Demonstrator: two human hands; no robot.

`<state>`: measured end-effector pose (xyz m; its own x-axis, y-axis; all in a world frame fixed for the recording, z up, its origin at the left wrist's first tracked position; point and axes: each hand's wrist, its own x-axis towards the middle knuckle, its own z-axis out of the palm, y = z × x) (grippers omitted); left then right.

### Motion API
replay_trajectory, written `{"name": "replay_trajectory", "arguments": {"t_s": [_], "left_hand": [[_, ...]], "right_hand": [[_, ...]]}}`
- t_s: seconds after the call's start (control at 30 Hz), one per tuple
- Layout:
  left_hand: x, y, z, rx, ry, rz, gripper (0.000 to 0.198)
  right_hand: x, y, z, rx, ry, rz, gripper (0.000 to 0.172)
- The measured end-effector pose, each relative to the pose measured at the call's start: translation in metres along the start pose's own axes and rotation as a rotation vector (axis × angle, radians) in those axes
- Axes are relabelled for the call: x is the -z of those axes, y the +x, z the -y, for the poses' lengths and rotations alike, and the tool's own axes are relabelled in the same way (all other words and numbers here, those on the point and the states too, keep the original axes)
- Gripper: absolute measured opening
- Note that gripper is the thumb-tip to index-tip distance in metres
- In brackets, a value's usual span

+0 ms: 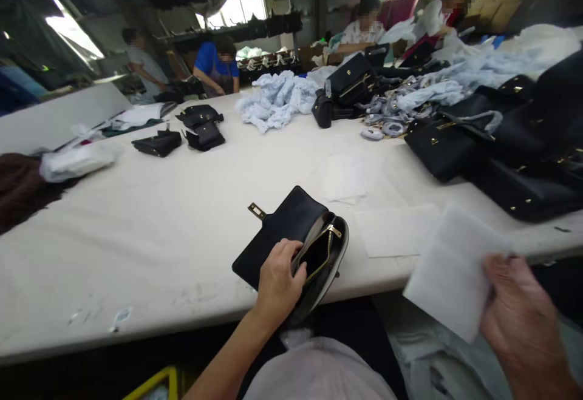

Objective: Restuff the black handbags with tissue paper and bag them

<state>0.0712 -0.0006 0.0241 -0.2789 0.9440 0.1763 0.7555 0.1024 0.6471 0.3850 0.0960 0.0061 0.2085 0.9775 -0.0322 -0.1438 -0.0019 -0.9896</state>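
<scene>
A black handbag [291, 221] lies at the table's front edge with its flap thrown back to the left, a small metal clasp on the flap's tab. Its inner pocket gapes, edged by a gold zipper [324, 260]. My left hand [280, 275] grips the pocket's rim, fingertips inside and thumb near the zipper. Over to the right, my right hand [519, 309] pinches a folded white sheet [455, 266], apart from the bag and a little blurred. A thin white sheet [394, 230] and a small stack of white sheets [344, 176] lie on the table beyond the bag.
Black bags [460, 145] are heaped at the right, beside wrapped straps [387, 118] and pale blue crumpled paper [282, 99]. Several small black bags [203, 127] sit at the back left. A yellow crate [152, 385] stands below the table edge [136, 321]. People work across the table.
</scene>
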Motion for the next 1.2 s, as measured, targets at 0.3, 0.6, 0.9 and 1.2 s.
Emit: {"name": "replay_trajectory", "arguments": {"t_s": [0.3,0.6,0.9,1.2], "left_hand": [[0.004,-0.012,0.009,-0.012,-0.212,-0.039,0.039],[0.003,-0.013,0.011,-0.031,-0.193,-0.035,0.042],[0.003,-0.017,0.006,-0.048,-0.059,-0.014,0.039],[0.010,-0.017,0.010,0.006,0.064,-0.047,0.042]], "right_hand": [[-0.137,-0.016,0.046,0.621,-0.181,0.922,0.025],[-0.166,0.014,0.094,0.666,-0.627,1.374,0.012],[-0.183,0.012,0.082,0.601,-0.563,1.681,0.022],[-0.188,-0.019,0.066,1.150,-0.835,1.575,0.038]]}}
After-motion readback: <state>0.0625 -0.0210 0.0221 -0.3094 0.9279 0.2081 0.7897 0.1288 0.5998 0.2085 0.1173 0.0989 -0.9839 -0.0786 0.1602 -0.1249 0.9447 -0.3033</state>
